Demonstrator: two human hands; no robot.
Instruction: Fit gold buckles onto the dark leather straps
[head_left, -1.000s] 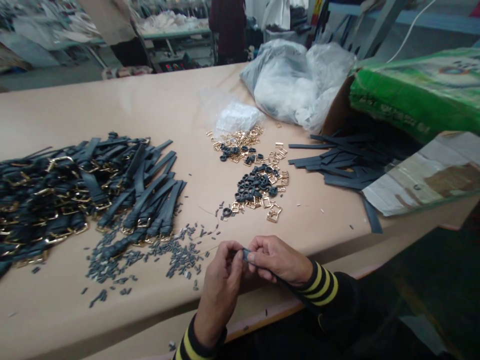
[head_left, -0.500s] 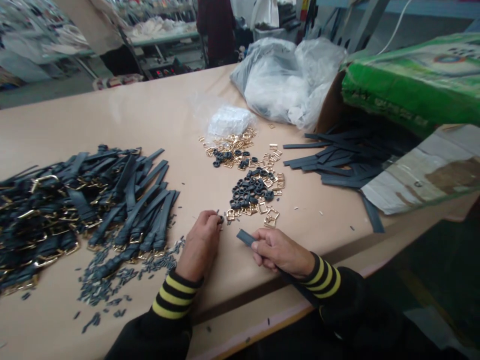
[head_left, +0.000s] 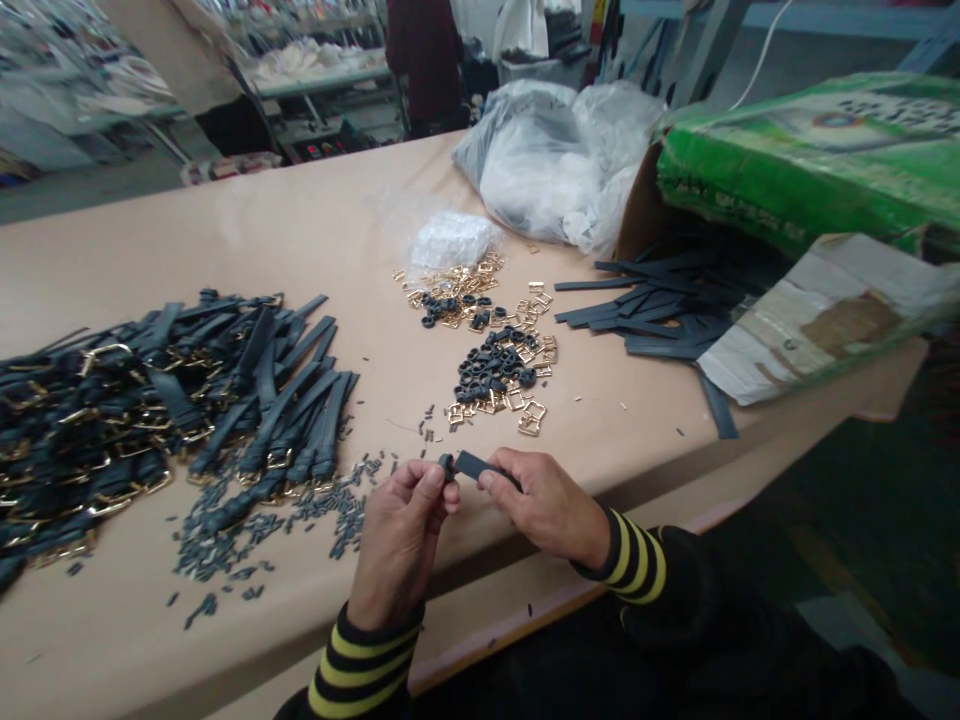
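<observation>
Step in hand, as judged: a small dark loop [head_left: 446, 466] and dark strap [head_left: 476, 465] are being brought together, squared end just beside ring; contact cannot be told. Left hand [head_left: 401, 530]: fingertips pinched shut on the loop. Right hand [head_left: 551, 500]: thumb and fingers closed on the strap. Called for: careful alignment. From the hands, at 12 o'clock: rounded, matte loops [head_left: 491, 365], with shiny, gold-coloured, squarish buckles [head_left: 531, 417]. At 2: flat, leather-like loose straps [head_left: 637, 310]. At 10: buckled straps [head_left: 255, 400], heaped. At 9: short dark bits [head_left: 345, 515], scattered.
</observation>
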